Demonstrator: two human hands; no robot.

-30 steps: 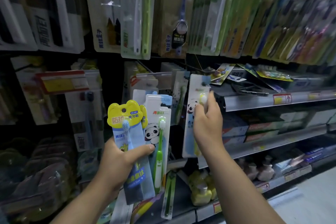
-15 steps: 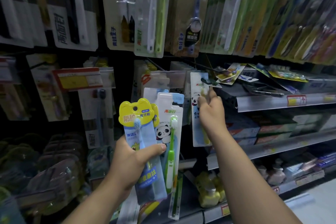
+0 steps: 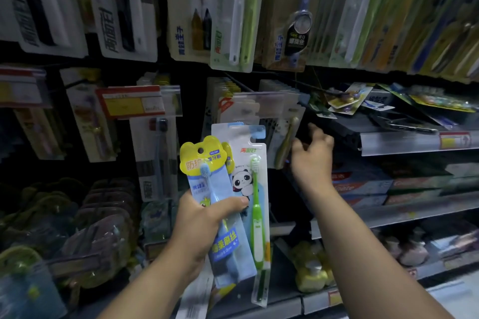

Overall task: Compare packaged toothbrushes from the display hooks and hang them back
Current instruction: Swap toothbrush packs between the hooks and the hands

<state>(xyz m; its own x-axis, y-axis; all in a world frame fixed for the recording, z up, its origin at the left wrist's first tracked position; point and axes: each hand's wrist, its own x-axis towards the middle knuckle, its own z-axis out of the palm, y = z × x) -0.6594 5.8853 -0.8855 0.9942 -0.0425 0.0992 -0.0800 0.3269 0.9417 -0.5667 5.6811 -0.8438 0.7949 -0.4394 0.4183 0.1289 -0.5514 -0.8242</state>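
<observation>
Left hand [image 3: 204, 220] grips two packs fanned for side-by-side comparison: a yellow-topped blister pack with blue brush [image 3: 204, 160] under the thumb, and a white panda card with green brush [image 3: 255, 189] beside it. Right hand [image 3: 311, 160] is loosely spread and holds nothing, just beside a hanging pale panda pack [image 3: 283, 142]. Contact and hook are indiscernible.

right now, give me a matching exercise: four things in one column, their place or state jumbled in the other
1 blue toothbrush pack with yellow bear-shaped top
2 white panda pack with green toothbrush
3 red and yellow price label
4 right hand

a open, holding nothing
b hanging left of both packs
c front of the left hand grip
d behind the front pack, same hand

Pairs: 1-c, 2-d, 3-b, 4-a
</observation>
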